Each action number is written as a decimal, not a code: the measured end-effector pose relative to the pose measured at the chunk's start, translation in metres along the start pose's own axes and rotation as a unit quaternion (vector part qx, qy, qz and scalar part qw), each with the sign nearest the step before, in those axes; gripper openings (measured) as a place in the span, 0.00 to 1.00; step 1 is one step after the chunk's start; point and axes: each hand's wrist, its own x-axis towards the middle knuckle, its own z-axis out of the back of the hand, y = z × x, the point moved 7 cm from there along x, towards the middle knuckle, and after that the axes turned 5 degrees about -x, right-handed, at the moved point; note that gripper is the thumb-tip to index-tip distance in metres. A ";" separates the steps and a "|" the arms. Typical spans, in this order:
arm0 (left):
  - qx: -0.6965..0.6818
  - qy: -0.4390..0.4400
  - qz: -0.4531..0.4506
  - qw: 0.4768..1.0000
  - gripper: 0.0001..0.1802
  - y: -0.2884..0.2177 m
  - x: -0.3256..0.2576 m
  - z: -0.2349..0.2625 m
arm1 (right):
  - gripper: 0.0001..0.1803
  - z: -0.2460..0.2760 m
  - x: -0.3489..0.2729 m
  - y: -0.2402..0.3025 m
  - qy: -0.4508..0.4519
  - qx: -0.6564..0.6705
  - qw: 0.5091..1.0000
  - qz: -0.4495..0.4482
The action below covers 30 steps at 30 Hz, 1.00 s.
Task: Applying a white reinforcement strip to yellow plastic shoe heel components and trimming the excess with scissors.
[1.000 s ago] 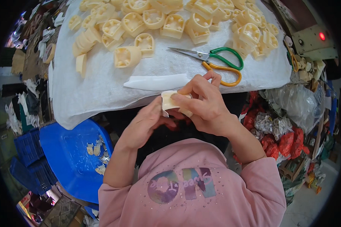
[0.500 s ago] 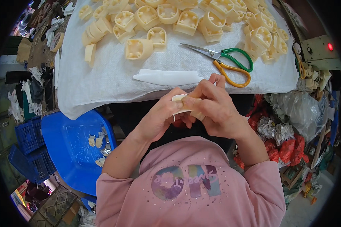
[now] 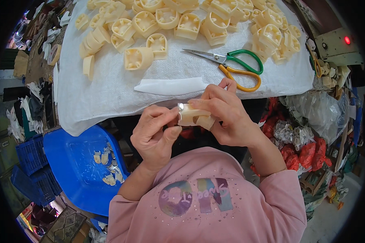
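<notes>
My right hand (image 3: 231, 115) grips a cream plastic block heel (image 3: 188, 116) just beyond the table's near edge. A shiny white band runs around the heel's left end, and a cut or loose flap shows low on its right side. At that left end, my left hand (image 3: 156, 129) touches the rim with its index fingertip. Its thumb is apart below, the other fingers curled. A white strip of thin material (image 3: 170, 86) lies on the table beyond my hands. Scissors (image 3: 227, 67) with one green and one yellow handle rest to its right, blades slightly parted.
Many cream heels (image 3: 146, 24) are heaped over the far side of the white-covered table (image 3: 105, 89). A blue basin (image 3: 77, 162) with scraps stands at lower left, near dark blue crates (image 3: 32, 150). Red and clear plastic bags (image 3: 308, 154) lie at right.
My left hand has drawn back left and loosened from the heel, leaving its white-banded end showing. My right hand keeps hold of it. The table scene has shifted left in the picture.
</notes>
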 end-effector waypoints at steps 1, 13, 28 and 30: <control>0.018 -0.006 -0.005 1.000 0.10 -0.005 0.001 -0.002 | 0.24 0.000 0.000 0.000 0.001 0.001 1.000 -0.001; 0.139 -0.004 0.001 0.990 0.04 -0.006 0.001 -0.003 | 0.21 -0.007 -0.005 0.006 0.033 -0.085 0.995 -0.033; 0.036 -0.043 0.128 0.990 0.03 0.002 -0.001 -0.007 | 0.18 -0.018 -0.008 0.003 0.061 -0.093 0.994 -0.015; 0.195 0.032 -0.011 0.980 0.03 -0.014 0.002 -0.014 | 0.17 -0.020 -0.009 0.004 0.071 -0.130 0.989 -0.024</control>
